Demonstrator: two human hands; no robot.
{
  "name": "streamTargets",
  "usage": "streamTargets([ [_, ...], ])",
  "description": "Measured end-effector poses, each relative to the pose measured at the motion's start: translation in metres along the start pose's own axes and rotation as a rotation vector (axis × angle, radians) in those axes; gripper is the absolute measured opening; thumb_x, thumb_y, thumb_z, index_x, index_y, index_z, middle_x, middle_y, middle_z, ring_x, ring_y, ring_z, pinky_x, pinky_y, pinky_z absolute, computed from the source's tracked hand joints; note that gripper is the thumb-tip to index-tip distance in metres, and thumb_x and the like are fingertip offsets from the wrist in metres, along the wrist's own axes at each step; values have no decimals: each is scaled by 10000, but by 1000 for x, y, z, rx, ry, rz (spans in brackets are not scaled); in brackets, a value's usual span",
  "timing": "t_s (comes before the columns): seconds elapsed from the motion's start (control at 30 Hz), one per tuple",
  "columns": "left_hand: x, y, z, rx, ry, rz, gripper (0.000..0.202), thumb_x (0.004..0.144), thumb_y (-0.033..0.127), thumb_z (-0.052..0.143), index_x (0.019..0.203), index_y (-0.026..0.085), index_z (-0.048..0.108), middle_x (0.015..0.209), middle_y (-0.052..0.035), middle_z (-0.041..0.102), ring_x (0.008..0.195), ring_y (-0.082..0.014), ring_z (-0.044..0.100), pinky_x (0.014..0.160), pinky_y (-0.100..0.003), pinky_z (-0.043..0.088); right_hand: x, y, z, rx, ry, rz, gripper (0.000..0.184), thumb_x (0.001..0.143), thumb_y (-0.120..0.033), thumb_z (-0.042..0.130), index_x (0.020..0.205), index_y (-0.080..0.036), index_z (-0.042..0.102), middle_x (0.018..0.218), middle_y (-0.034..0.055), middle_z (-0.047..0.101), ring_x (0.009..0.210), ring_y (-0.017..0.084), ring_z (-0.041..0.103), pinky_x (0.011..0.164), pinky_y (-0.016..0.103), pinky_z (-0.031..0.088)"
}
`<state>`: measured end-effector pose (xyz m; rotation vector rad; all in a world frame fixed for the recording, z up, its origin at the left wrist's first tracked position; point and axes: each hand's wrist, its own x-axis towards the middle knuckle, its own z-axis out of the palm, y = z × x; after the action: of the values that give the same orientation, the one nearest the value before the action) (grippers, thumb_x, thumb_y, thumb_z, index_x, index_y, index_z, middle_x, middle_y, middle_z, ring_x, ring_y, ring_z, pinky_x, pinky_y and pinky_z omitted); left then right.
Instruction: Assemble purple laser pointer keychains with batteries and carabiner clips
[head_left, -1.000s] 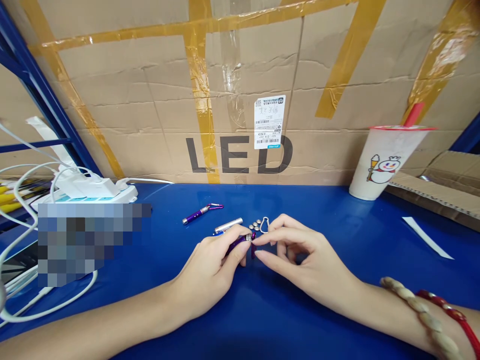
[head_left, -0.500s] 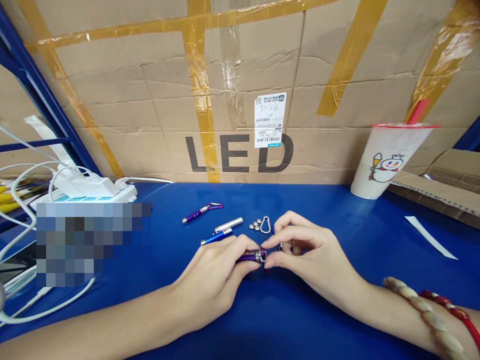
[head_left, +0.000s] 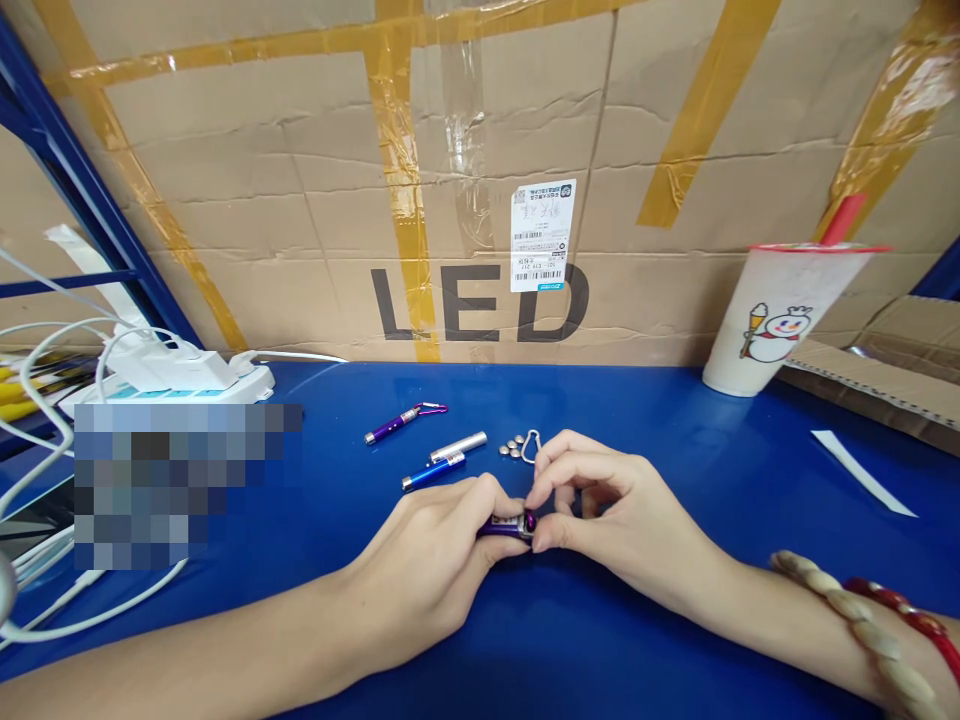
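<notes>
My left hand [head_left: 431, 550] is closed around a purple keychain flashlight [head_left: 501, 526], its metal end pointing right. Thumb and forefinger of my right hand [head_left: 615, 505] pinch at that end, where a small shiny purple part shows between the fingertips. The flashlight's other end is hidden in my left palm. Just beyond my hands lie a blue flashlight [head_left: 433, 472], a silver tube [head_left: 459, 446], several button cells [head_left: 512, 448] and a silver carabiner [head_left: 531, 444], which my right fingers partly overlap. Farther back is a second purple flashlight [head_left: 390, 430] with a purple clip.
A large taped cardboard box [head_left: 300, 200] stands behind the blue table [head_left: 570, 640]. At the right are a lidded drink cup [head_left: 780, 320] and a white paper strip [head_left: 862, 473]. A white power strip [head_left: 247, 385] with tangled cables [head_left: 97, 635] occupies the left, beside a blurred-out patch.
My right fingertips have come in closer around the flashlight's end, and the metal ring there is now more covered. The flashlight has shifted slightly down; the things on the table lie as before.
</notes>
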<state>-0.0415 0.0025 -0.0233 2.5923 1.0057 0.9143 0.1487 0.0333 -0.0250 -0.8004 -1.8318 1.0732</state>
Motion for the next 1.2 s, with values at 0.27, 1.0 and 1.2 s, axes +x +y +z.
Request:
streamTargets([
  [0.27, -2, -1, 0, 114, 38, 117, 151, 944, 195, 368, 843, 161, 475, 732, -31, 623, 608, -134, 569, 540, -221, 405, 3, 3, 0, 131, -160, 208, 342, 615, -421, 813, 710, -132, 657, 660, 19, 609, 526, 96, 533, 509, 188, 418],
  [1.0, 1, -2, -2, 187, 98, 293, 151, 925, 135, 402, 1011, 153, 526, 732, -11, 626, 579, -118, 453, 545, -240, 371, -5, -6, -3, 3, -394, 84, 523, 836, -631, 529, 691, -135, 452, 625, 10, 528, 566, 83, 449, 518, 172, 336],
  [1.2, 1, -3, 0, 73, 34, 69, 160, 949, 251, 401, 950, 188, 548, 773, -1, 635, 644, -116, 532, 586, -219, 411, -3, -5, 0, 113, -331, 169, 541, 782, -650, 582, 679, -141, 430, 568, -1, 505, 509, 90, 467, 500, 179, 345],
])
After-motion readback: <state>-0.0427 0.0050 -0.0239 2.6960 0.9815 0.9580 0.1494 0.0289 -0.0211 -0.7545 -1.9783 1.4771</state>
